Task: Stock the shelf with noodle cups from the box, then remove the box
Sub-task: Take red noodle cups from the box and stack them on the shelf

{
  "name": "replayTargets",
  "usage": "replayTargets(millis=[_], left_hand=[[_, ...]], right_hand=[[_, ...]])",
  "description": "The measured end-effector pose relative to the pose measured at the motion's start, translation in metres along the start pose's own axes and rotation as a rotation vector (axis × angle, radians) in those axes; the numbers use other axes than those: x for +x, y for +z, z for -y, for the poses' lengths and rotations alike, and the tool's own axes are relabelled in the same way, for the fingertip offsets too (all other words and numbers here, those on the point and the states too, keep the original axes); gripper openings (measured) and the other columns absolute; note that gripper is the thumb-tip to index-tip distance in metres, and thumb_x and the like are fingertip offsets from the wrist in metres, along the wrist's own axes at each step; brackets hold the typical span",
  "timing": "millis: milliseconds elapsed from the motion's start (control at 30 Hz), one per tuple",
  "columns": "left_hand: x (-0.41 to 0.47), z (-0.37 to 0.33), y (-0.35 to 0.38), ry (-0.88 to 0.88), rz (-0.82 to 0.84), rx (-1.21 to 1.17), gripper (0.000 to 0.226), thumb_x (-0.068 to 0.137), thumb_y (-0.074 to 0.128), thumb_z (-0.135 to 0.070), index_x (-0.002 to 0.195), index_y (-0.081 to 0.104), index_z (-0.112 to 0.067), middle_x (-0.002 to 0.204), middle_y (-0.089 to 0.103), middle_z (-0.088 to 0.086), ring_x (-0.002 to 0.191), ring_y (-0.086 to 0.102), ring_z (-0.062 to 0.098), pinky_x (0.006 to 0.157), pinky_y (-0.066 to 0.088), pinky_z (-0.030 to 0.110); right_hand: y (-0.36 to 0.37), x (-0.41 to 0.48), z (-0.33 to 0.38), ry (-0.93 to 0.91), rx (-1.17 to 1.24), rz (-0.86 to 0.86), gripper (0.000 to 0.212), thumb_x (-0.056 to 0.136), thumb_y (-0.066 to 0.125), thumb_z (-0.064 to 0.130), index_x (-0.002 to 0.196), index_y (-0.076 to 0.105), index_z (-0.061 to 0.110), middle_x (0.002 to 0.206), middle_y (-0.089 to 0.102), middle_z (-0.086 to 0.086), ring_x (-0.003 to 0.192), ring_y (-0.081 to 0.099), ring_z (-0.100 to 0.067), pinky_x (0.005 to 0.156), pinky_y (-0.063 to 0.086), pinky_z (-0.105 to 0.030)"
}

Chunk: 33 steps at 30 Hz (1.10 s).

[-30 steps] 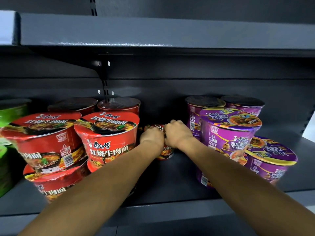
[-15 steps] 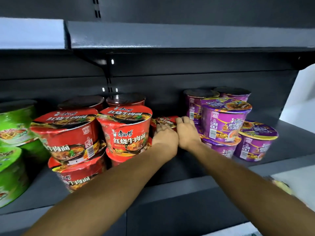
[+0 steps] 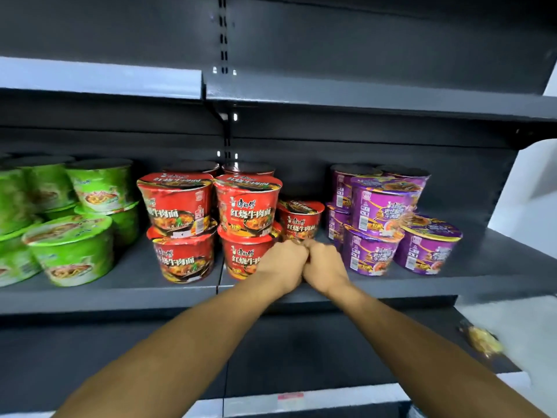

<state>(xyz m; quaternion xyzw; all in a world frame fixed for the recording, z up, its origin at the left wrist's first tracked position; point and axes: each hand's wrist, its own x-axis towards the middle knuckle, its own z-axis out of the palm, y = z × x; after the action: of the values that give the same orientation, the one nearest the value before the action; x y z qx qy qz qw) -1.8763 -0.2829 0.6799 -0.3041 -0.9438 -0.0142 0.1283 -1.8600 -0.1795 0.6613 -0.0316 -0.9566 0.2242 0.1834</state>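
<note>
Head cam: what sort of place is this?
Probably a shop aisle: a dark grey metal shelf on a slotted upright, stocked with green noodle cups, red noodle cups and purple noodle cups grouped by colour.

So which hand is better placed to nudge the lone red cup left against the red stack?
Probably the right hand: it sits toward the open right side of the lone red cup, while the left hand fronts the red stack.

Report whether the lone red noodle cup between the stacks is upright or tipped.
Upright: the lone red noodle cup sits base-down on the shelf, lid facing up.
</note>
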Motion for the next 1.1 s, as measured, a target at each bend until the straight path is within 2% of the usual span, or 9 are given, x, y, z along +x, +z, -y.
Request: replayTargets(millis=[133, 300, 467, 600, 733, 833, 933, 1033, 1100], left_hand=[[-0.045, -0.005, 0.005, -0.026, 0.023, 0.025, 0.036, 0.086, 0.052, -0.006, 0.122, 0.053, -0.005, 0.117, 0.058, 0.015, 0.106, 0.059, 0.035, 0.085, 0.048, 0.043], [-0.100, 0.005, 0.010, -0.130, 0.166, 0.059, 0.031, 0.089, 0.053, -0.012, 0.120, 0.057, -0.013, 0.116, 0.060, 0.012, 0.106, 0.059, 0.033, 0.078, 0.049, 0.040], [-0.145, 0.035, 0.006, -0.176, 0.254, 0.086, 0.025, 0.090, 0.054, -0.019, 0.113, 0.063, -0.015, 0.117, 0.061, 0.010, 0.106, 0.059, 0.031, 0.072, 0.042, 0.035], [-0.180, 0.066, 0.011, -0.226, 0.323, 0.059, 0.025, 0.089, 0.054, -0.019, 0.113, 0.063, -0.017, 0.115, 0.061, 0.010, 0.104, 0.060, 0.032, 0.073, 0.043, 0.035], [-0.217, 0.106, 0.016, -0.275, 0.399, 0.011, 0.023, 0.090, 0.053, -0.019, 0.110, 0.064, -0.018, 0.114, 0.062, 0.011, 0.103, 0.060, 0.033, 0.072, 0.043, 0.036], [-0.246, 0.140, 0.020, -0.296, 0.467, -0.010, 0.024, 0.090, 0.054, -0.020, 0.111, 0.064, -0.018, 0.115, 0.061, 0.012, 0.104, 0.060, 0.033, 0.073, 0.042, 0.035], [-0.278, 0.180, 0.034, -0.285, 0.546, -0.053, 0.030, 0.087, 0.055, -0.020, 0.116, 0.064, -0.021, 0.117, 0.062, 0.009, 0.105, 0.060, 0.031, 0.077, 0.046, 0.033], [-0.311, 0.213, 0.054, -0.269, 0.637, -0.102, 0.040, 0.085, 0.059, -0.020, 0.123, 0.060, -0.031, 0.123, 0.060, 0.006, 0.111, 0.058, 0.029, 0.088, 0.049, 0.035], [-0.333, 0.232, 0.075, -0.250, 0.718, -0.105, 0.043, 0.086, 0.059, -0.022, 0.128, 0.056, -0.033, 0.127, 0.058, 0.005, 0.117, 0.055, 0.027, 0.094, 0.047, 0.035]], right_hand=[[0.008, -0.037, 0.007, -0.013, 0.054, 0.058, 0.029, 0.081, 0.050, 0.010, 0.106, 0.063, 0.018, 0.104, 0.069, -0.013, 0.100, 0.061, -0.035, 0.080, 0.051, -0.038], [0.026, -0.075, 0.029, -0.073, 0.090, 0.264, 0.021, 0.080, 0.050, 0.009, 0.095, 0.065, 0.012, 0.099, 0.070, -0.012, 0.095, 0.062, -0.032, 0.077, 0.051, -0.036], [0.052, -0.097, 0.066, -0.133, 0.135, 0.413, 0.019, 0.081, 0.055, 0.015, 0.094, 0.069, 0.014, 0.097, 0.070, -0.012, 0.092, 0.064, -0.030, 0.076, 0.052, -0.035], [0.078, -0.108, 0.101, -0.161, 0.131, 0.513, 0.015, 0.083, 0.055, 0.015, 0.090, 0.069, 0.014, 0.096, 0.071, -0.012, 0.092, 0.064, -0.030, 0.076, 0.050, -0.033], [0.111, -0.117, 0.140, -0.174, 0.162, 0.612, 0.015, 0.083, 0.053, 0.014, 0.078, 0.067, 0.010, 0.089, 0.071, -0.016, 0.088, 0.065, -0.030, 0.080, 0.053, -0.039], [0.138, -0.129, 0.171, -0.168, 0.168, 0.648, 0.018, 0.084, 0.053, 0.016, 0.079, 0.066, 0.004, 0.090, 0.070, -0.017, 0.087, 0.064, -0.030, 0.079, 0.052, -0.036], [0.170, -0.151, 0.205, -0.150, 0.123, 0.712, 0.024, 0.088, 0.055, 0.025, 0.066, 0.056, 0.015, 0.089, 0.066, -0.018, 0.077, 0.051, -0.026, 0.073, 0.043, -0.031], [0.204, -0.171, 0.224, -0.098, 0.155, 0.777, 0.026, 0.088, 0.058, 0.034, 0.082, 0.068, 0.010, 0.093, 0.068, -0.013, 0.082, 0.054, -0.025, 0.076, 0.044, -0.030], [0.227, -0.187, 0.232, -0.066, 0.184, 0.824, 0.022, 0.088, 0.061, 0.029, 0.093, 0.072, 0.010, 0.098, 0.070, -0.008, 0.088, 0.059, -0.018, 0.075, 0.041, -0.026]])
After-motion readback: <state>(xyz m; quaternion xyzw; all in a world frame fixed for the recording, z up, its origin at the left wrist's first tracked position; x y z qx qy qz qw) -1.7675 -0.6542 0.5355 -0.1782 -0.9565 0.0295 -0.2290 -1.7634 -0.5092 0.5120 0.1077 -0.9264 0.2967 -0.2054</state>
